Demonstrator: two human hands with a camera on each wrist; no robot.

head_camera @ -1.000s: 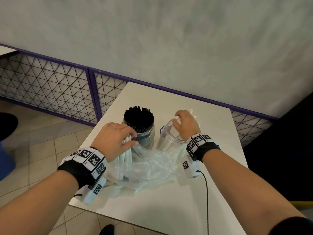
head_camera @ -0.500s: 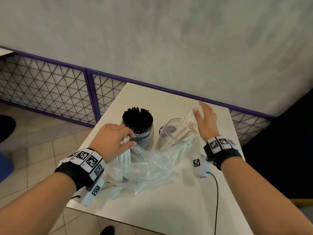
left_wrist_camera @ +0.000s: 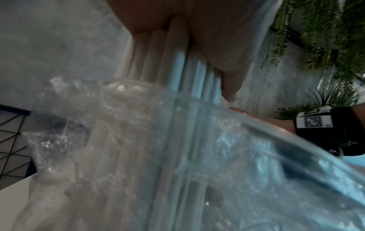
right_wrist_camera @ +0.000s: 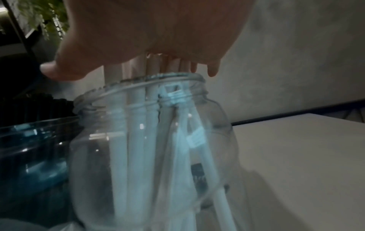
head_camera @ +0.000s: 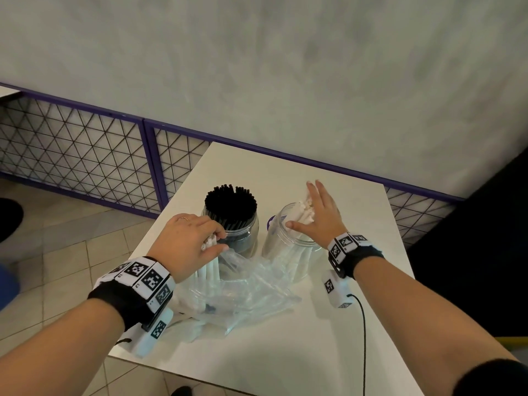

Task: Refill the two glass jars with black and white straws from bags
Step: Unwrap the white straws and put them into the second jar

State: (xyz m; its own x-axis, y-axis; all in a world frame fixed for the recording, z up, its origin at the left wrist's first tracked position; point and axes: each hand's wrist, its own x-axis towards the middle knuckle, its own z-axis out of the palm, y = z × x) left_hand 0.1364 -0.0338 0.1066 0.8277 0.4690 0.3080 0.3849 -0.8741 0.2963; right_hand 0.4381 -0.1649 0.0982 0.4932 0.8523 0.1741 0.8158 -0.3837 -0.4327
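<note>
Two glass jars stand side by side mid-table. The left jar (head_camera: 245,238) is packed with black straws (head_camera: 230,202). The right jar (head_camera: 281,244) (right_wrist_camera: 154,156) holds several white straws (head_camera: 303,212) (right_wrist_camera: 136,140) leaning in it. My right hand (head_camera: 317,215) (right_wrist_camera: 150,39) lies flat and open on the tops of those straws, fingers straight. My left hand (head_camera: 188,244) (left_wrist_camera: 221,46) grips a bundle of white straws (head_camera: 211,267) (left_wrist_camera: 177,62) standing upright out of the clear plastic bag (head_camera: 243,292) (left_wrist_camera: 197,156) crumpled in front of the jars.
The white table (head_camera: 285,352) ends close on the left and near sides, over a tiled floor (head_camera: 57,252). A purple-framed mesh fence (head_camera: 85,155) and a grey wall run behind. A black cable (head_camera: 364,338) trails from my right wrist unit.
My right hand let go of the white straws in the right jar, opened, swung off to the right, then came back flat over their tops. The left hand kept its grip.
</note>
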